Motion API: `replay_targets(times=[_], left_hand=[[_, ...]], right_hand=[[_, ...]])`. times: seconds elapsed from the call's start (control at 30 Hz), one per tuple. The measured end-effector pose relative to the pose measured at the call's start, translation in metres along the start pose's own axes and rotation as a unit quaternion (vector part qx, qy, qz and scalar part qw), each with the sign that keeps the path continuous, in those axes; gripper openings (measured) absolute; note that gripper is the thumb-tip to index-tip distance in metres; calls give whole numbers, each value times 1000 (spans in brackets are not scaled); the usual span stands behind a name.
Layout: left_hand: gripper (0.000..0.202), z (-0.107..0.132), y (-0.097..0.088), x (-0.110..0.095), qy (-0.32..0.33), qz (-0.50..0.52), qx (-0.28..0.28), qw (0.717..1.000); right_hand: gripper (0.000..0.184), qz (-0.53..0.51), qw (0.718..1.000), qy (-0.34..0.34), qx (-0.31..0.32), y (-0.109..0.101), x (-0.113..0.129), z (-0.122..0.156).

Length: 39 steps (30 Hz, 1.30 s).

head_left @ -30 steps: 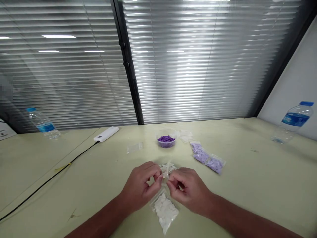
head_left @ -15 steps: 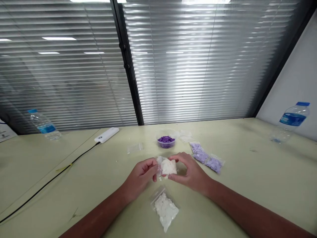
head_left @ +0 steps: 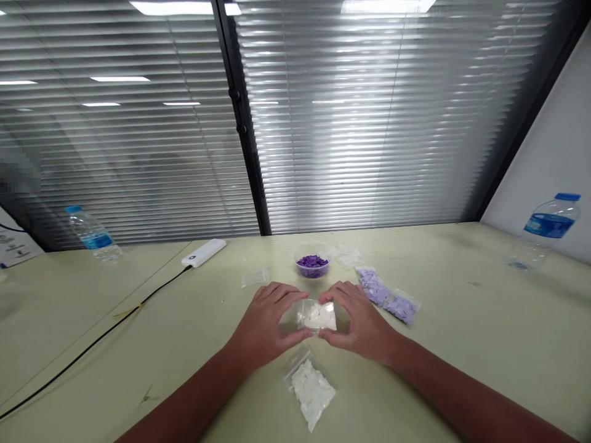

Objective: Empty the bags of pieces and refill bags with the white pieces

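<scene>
A small clear zip bag (head_left: 318, 315) with white flakes lies sideways between my two hands. My left hand (head_left: 264, 326) grips its left end, thumb at the near edge and fingers at the far edge. In the same way my right hand (head_left: 362, 323) pinches the bag nearer its filled end. Closer to me a second zip bag (head_left: 313, 392) of white flakes rests on the table. Beyond my hands stands a clear round tub (head_left: 312, 271) holding purple flakes. Right of it, bags of lilac flakes (head_left: 385, 295) lie in a row.
An empty clear bag (head_left: 255, 278) and more clear plastic (head_left: 347, 255) lie near the tub. At left are a white device (head_left: 204, 252) with a black cable (head_left: 92, 341) and a water bottle (head_left: 96, 237). Another bottle (head_left: 545, 231) stands at far right, by the wall.
My left hand has shifted its hold from a pinch at the bag's zip end to thumb and fingers on opposite long edges. The bag now lies more level. The view has shifted slightly.
</scene>
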<state>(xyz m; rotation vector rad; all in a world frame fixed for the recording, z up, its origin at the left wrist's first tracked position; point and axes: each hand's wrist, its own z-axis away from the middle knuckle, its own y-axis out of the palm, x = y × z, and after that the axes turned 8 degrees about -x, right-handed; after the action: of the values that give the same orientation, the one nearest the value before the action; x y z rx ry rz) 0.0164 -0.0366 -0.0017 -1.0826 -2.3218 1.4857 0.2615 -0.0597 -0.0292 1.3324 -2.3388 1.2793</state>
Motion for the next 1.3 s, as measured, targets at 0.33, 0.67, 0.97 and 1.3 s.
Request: replay_targets(times=[0.33,0.67,0.97,1.3], left_hand=[[52,3,10,-9,-54,31,49,997],[56,4,21,-19,-109,50,23,993],[52,0,22,-8,-171,135,16,976],[42,-4,13,-9,-180,192,24,964]], right_hand=[[18,-23,995,99,16,0,5,0],[21,-47,980,194,-10,12,18,3],[30,-97,981,164,-40,5,12,6],[33,-195,979,45,32,-2,19,5]])
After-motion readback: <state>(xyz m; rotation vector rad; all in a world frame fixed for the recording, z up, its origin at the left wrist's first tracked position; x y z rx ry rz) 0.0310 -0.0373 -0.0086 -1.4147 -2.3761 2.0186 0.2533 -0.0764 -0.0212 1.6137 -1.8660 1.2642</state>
